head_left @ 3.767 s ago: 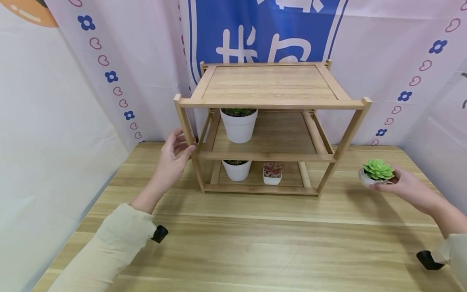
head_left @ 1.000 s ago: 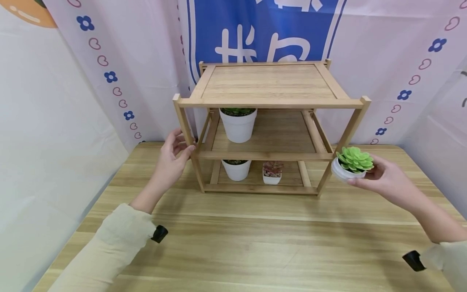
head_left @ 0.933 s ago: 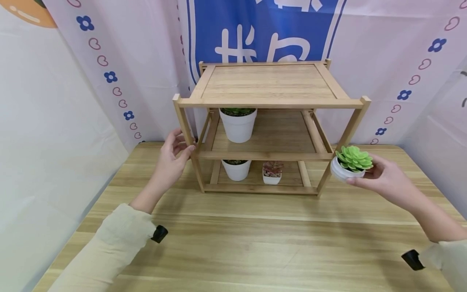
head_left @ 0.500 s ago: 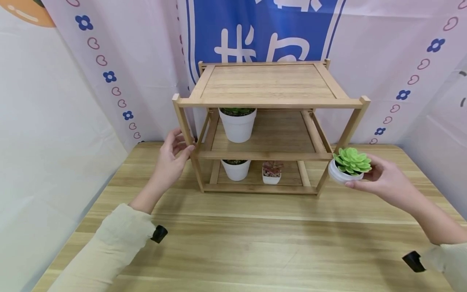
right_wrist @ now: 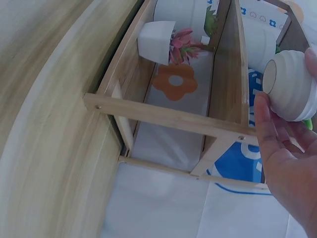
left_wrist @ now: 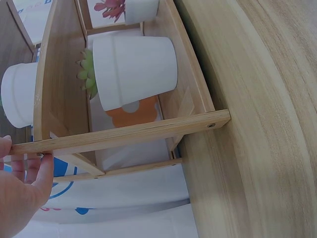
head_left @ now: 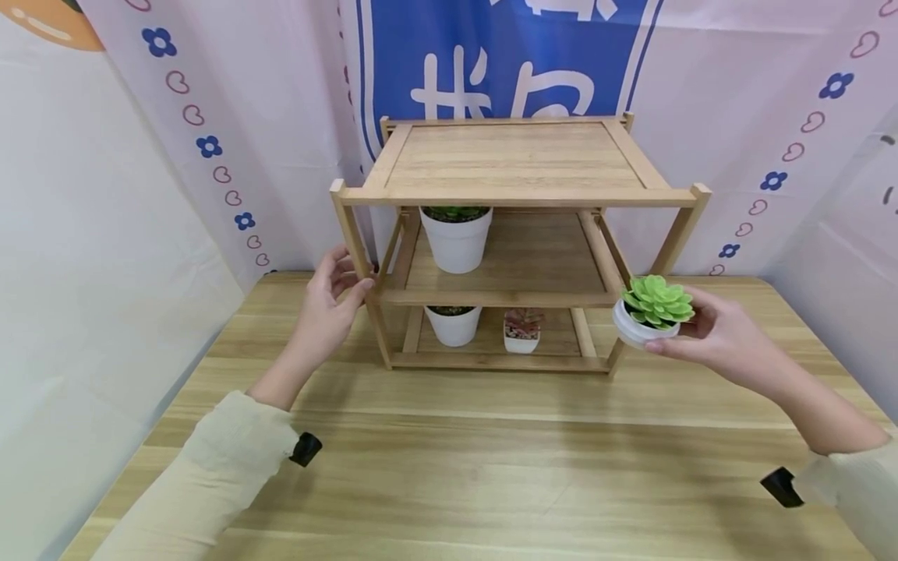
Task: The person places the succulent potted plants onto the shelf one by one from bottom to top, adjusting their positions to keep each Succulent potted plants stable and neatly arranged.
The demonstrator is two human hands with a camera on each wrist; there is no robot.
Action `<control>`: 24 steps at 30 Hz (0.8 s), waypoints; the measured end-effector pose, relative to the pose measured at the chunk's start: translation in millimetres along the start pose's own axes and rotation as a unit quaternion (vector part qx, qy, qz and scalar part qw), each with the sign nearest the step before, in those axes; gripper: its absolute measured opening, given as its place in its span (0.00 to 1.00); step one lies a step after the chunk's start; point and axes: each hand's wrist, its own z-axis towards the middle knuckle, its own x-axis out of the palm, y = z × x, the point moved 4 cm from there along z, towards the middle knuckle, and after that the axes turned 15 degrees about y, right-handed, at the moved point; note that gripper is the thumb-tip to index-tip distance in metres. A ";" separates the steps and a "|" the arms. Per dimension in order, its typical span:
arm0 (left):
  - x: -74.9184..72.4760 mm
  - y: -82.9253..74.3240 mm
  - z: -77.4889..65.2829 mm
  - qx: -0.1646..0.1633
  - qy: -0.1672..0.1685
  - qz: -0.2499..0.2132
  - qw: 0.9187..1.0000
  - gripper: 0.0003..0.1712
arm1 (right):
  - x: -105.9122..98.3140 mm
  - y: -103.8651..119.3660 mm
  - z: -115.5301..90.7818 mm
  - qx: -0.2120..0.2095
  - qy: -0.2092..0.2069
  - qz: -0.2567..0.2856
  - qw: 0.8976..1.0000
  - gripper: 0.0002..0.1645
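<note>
My right hand [head_left: 726, 339] holds a small green potted succulent [head_left: 657, 302] in a round white pot, in front of the right front post of a wooden three-tier shelf [head_left: 519, 160]. The right wrist view shows the pot [right_wrist: 290, 84] between thumb and fingers, its base clear of the wood. My left hand [head_left: 330, 304] grips the left front post, with thumb and fingertips against it in the left wrist view. A large white potted plant [head_left: 456, 241] stands on the middle tier. Below it are another white pot [head_left: 454, 326] and a small pot with a red succulent [head_left: 522, 331].
The shelf stands toward the back of a wooden table [head_left: 449, 460]. Behind it hangs a patterned curtain with a blue panel [head_left: 505, 62]. Posts and rails frame each tier, and the top board covers part of the middle plant.
My right hand has brought the green succulent leftward from beside the shelf, also higher, to the right front post. My left hand has stayed on the left post.
</note>
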 end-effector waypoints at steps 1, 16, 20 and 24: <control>-0.5 0.4 0.0 0.001 0.000 0.001 1.000 0.27 | 1.0 2.0 2.4 -0.004 0.002 0.001 1.000 0.36; -1.1 3.1 0.0 0.007 0.002 0.002 1.000 0.28 | 17.9 26.1 36.1 -0.015 0.024 0.024 0.999 0.35; -1.1 3.3 0.4 0.002 0.001 0.000 1.000 0.28 | 20.4 30.8 45.4 -0.014 0.028 0.025 0.999 0.36; -0.6 2.6 0.4 -0.005 0.002 -0.003 1.000 0.28 | 22.5 33.8 54.3 -0.006 0.035 0.029 0.999 0.37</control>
